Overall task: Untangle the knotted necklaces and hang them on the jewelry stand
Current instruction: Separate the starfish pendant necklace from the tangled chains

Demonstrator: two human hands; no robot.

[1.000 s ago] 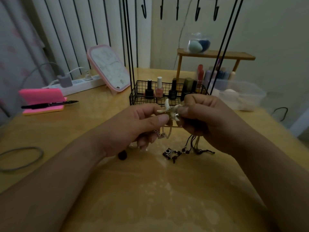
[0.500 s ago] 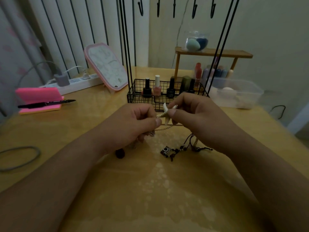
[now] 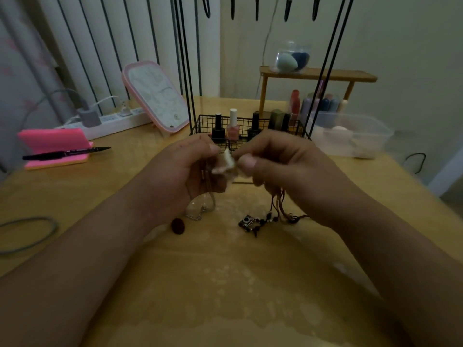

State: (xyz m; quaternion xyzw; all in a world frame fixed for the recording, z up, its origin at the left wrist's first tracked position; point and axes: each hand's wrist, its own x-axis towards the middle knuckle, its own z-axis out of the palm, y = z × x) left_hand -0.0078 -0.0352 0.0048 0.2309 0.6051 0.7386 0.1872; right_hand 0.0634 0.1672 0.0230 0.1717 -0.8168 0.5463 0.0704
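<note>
Bare worktop near-side, betw. our forearms: open passage. Straight ahead the jewelry stand blocks us: wire basket w/ polish bottles, uprights either side, hooks overhead. Under left hand and right hand, necklaces trail onto the worktop, w/ camera charm and dark bead. Left side: pink notepad, pen, grey loop, gaps betw. them. Right side: clear plastic box.

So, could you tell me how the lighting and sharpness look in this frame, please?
Head view: dim, warm light; the left hand, right hand and pendant between them are motion-blurred; the wide-angle lens splays the stand's rods; pale glare patches lie on the table.
</note>
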